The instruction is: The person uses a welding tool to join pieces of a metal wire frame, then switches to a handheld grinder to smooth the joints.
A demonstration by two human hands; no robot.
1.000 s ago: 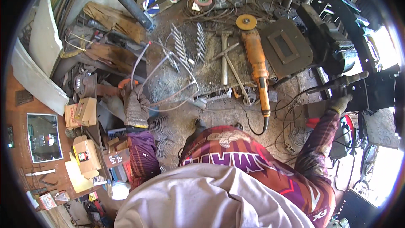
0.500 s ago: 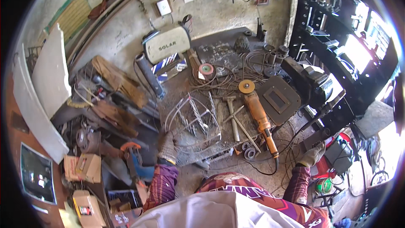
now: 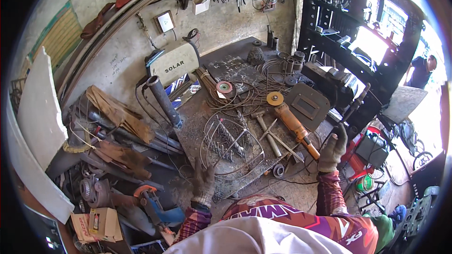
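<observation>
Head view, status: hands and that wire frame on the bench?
Left hand gloved, at wire frame near edge. Right hand gloved, raised, open, empty, beside orange angle grinder. Hammer and loose rods beside the frame.

On the workbench [image 3: 188, 127], the wire frame [image 3: 230, 148] lies left of the angle grinder [image 3: 292, 122].

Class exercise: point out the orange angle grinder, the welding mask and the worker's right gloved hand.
orange angle grinder [image 3: 293, 123], head view, middle of its orange body.
welding mask [image 3: 308, 106], head view, its dark face plate.
right gloved hand [image 3: 333, 148], head view, back of the glove.
</observation>
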